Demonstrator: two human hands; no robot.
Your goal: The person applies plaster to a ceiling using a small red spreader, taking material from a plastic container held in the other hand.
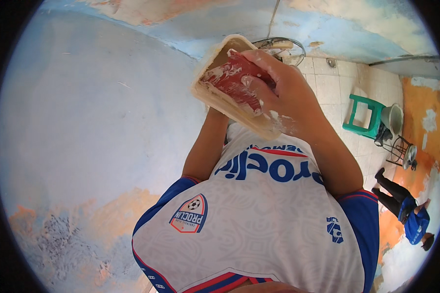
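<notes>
A cream plastic container [200, 85], its inside smeared with pale paste, is held up at upper centre. My right hand [278, 90] reaches into it, fingers and thumb closed on a red scraper [230, 73] coated with white paste. White smears mark the hand too. My left forearm [203, 146] rises behind the container, where the fingers of my left hand are out of sight.
Patchily painted wall [83, 107] fills the left side. On the tiled floor [327, 78] at right are a green stool [376, 119], grey bucket [392, 119] and metal stand [398, 151]. Cables lie behind the container. Another person [415, 219] in blue is beside the orange wall.
</notes>
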